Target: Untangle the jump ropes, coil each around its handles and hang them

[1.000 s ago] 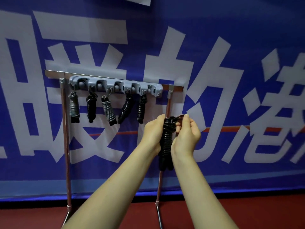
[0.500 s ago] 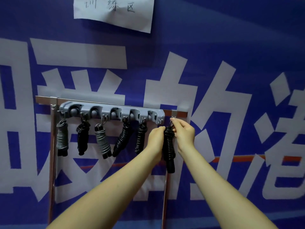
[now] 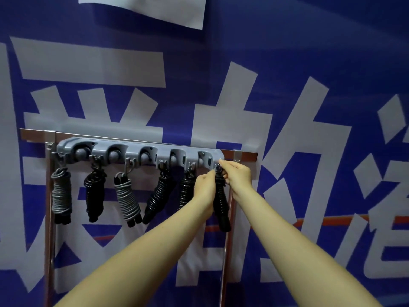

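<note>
Both bare hands were raised to the right end of a grey plastic hook rail [image 3: 141,149] that was fixed on a copper-coloured metal stand [image 3: 49,196]. The left hand [image 3: 204,185] gripped the upper part of a black jump rope coiled tightly around its black handles [image 3: 221,202], with its fingers curled round the coil. The right hand [image 3: 238,173] pinched the top of the same bundle, its thumb and fingers together on the small loop just under the last hook at the right end of the rail. Whether the loop was already on the hook, I cannot tell, because the fingers covered that place. The bundle hung almost upright, just in front of the right leg of the stand.

Five other coiled ropes hung from the hooks to the left. From the far left they were a grey coiled rope [image 3: 61,196], a black coiled rope [image 3: 94,193], a second grey coiled rope tilted to the right [image 3: 127,198], a black rope tilted to the left [image 3: 158,196] and another black rope [image 3: 186,189], partly hidden behind the left hand.

Behind the stand hung a blue cloth banner with large white characters [image 3: 287,129], and a white paper sheet [image 3: 155,9] was at the top.
</note>
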Demonstrator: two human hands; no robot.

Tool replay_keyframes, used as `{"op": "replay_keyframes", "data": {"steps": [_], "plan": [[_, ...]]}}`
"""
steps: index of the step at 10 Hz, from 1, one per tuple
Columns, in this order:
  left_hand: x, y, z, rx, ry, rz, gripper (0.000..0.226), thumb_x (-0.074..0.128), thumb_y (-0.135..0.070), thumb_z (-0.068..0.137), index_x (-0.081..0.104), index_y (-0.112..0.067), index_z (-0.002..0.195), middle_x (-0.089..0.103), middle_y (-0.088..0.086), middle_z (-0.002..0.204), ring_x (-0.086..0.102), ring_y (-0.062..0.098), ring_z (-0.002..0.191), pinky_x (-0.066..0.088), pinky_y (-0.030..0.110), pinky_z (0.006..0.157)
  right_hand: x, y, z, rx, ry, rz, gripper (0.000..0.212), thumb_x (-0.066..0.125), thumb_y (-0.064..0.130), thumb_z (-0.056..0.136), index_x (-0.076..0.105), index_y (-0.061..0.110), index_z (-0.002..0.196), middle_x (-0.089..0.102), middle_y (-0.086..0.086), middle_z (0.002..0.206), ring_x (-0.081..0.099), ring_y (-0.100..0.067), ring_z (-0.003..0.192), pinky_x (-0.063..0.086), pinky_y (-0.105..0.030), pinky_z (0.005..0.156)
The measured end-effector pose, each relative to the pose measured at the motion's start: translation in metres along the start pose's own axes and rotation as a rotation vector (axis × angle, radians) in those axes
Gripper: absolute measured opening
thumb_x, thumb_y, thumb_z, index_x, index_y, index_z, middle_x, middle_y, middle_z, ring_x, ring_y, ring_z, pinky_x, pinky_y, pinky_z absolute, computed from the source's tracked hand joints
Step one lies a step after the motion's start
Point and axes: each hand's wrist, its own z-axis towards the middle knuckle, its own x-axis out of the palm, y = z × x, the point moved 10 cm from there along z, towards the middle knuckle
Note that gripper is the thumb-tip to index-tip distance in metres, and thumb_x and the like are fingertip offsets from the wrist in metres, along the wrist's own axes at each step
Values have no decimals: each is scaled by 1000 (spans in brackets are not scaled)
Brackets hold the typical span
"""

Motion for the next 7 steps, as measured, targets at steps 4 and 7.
{"op": "replay_keyframes", "data": {"steps": [4, 7], "plan": [[-10, 4, 5, 5, -64, 391, 55, 30, -39, 105, 45, -2, 142, 51, 19, 140, 52, 33, 123, 42, 37, 98, 1, -30, -13, 165, -77, 251, 10, 62, 13, 93, 61, 13, 83, 62, -3, 75, 56, -10, 64, 45, -21, 57], [-18, -24, -47, 8, -74, 355, 46, 28, -31, 106, 58, -2, 126, 59, 17, 130, 56, 33, 118, 42, 37, 100, -26, -2, -75, 14, -22, 34, 11, 55, 15, 96, 65, 14, 93, 62, -3, 82, 56, -12, 74, 48, -21, 64]]}}
